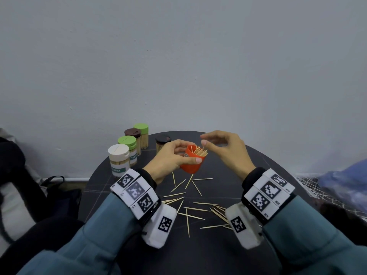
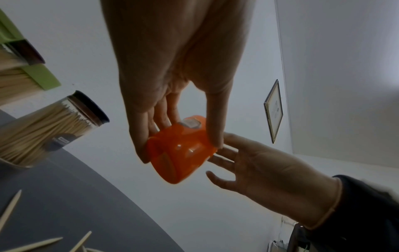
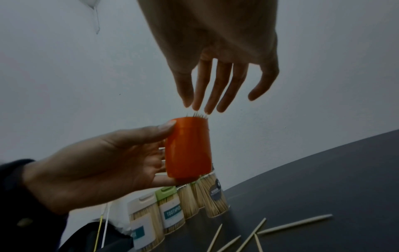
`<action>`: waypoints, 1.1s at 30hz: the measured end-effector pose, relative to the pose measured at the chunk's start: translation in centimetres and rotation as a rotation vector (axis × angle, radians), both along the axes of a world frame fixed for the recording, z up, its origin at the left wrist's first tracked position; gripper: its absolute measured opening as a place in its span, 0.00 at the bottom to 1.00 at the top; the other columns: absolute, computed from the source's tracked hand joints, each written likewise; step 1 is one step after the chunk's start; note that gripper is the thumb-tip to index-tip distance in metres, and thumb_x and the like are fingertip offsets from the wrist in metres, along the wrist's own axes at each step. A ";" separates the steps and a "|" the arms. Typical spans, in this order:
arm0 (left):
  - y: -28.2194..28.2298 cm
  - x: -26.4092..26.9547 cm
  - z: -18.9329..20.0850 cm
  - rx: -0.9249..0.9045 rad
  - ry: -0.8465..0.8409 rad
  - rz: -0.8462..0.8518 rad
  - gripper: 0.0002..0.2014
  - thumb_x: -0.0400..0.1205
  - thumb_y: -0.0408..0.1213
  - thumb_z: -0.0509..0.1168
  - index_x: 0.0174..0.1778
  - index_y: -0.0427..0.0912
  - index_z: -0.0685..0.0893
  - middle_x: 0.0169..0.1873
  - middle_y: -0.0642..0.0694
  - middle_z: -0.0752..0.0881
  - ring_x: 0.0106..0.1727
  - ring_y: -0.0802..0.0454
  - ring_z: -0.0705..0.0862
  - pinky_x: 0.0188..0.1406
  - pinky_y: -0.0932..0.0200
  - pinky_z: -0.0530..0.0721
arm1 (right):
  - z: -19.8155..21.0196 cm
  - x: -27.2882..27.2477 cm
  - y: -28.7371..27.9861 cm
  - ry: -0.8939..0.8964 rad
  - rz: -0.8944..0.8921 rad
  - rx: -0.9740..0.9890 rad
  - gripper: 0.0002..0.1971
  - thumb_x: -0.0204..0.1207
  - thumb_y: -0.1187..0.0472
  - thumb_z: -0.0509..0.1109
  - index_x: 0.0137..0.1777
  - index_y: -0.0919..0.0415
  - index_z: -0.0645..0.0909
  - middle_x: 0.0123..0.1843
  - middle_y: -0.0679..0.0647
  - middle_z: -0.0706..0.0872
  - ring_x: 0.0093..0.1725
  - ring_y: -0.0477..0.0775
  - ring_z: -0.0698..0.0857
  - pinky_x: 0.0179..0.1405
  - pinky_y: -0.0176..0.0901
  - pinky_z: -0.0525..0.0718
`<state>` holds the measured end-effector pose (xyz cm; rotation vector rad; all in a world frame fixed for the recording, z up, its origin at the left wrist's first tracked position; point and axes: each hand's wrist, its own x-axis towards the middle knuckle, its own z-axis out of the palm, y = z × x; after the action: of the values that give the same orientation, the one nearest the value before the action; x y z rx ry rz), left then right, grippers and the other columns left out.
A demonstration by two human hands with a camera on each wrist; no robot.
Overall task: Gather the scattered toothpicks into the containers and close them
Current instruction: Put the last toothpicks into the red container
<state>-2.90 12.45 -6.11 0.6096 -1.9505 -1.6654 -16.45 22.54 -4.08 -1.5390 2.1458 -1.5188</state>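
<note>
Left of centre in the head view, five closed toothpick containers point(image 1: 127, 149) were grouped on the dark counter point(image 1: 198, 255). At centre, an open orange container point(image 1: 191, 162) was held off the counter in the left hand's point(image 1: 170, 155) grip. The right hand point(image 1: 224, 149) was spread wide, empty, just above it. Loose toothpicks point(image 1: 190, 205) were scattered below.

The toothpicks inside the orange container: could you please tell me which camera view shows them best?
The head view: it looks into the open mouth of the orange container, where the toothpicks lean in a bunch. The right wrist view shows only their tips above the rim. The left wrist view shows the container's underside, no toothpicks inside.
</note>
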 end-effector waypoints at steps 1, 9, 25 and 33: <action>0.0 0.0 0.0 0.000 0.002 -0.001 0.23 0.72 0.32 0.75 0.63 0.45 0.79 0.57 0.48 0.83 0.56 0.58 0.81 0.44 0.67 0.79 | 0.1 0.0 -0.1 0.000 0.009 0.007 0.04 0.73 0.56 0.74 0.47 0.53 0.88 0.45 0.45 0.89 0.47 0.39 0.84 0.45 0.23 0.76; -0.2 0.0 0.1 -0.004 0.001 0.012 0.24 0.72 0.33 0.76 0.64 0.45 0.79 0.60 0.46 0.83 0.56 0.58 0.81 0.43 0.65 0.79 | -0.3 -0.6 1.5 0.051 -0.017 0.093 0.06 0.78 0.59 0.68 0.51 0.56 0.85 0.49 0.47 0.88 0.50 0.42 0.84 0.49 0.25 0.77; 0.1 0.0 -0.1 -0.024 -0.044 -0.007 0.24 0.73 0.34 0.75 0.64 0.47 0.79 0.63 0.46 0.82 0.65 0.51 0.78 0.51 0.60 0.80 | -2.9 -1.0 7.6 0.479 0.143 1.213 0.33 0.64 0.58 0.81 0.67 0.58 0.71 0.64 0.53 0.78 0.62 0.54 0.78 0.60 0.47 0.80; 0.1 -0.2 -0.2 -0.028 -0.050 -0.007 0.25 0.72 0.34 0.75 0.65 0.47 0.79 0.61 0.48 0.81 0.63 0.54 0.78 0.51 0.60 0.79 | -3.4 -1.9 8.6 0.572 0.073 1.077 0.08 0.70 0.72 0.69 0.44 0.63 0.87 0.46 0.58 0.89 0.49 0.56 0.87 0.50 0.44 0.86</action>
<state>-3.11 12.59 -6.34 0.6403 -2.0104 -1.6392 -18.33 31.17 -7.45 -1.5968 2.4032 0.2483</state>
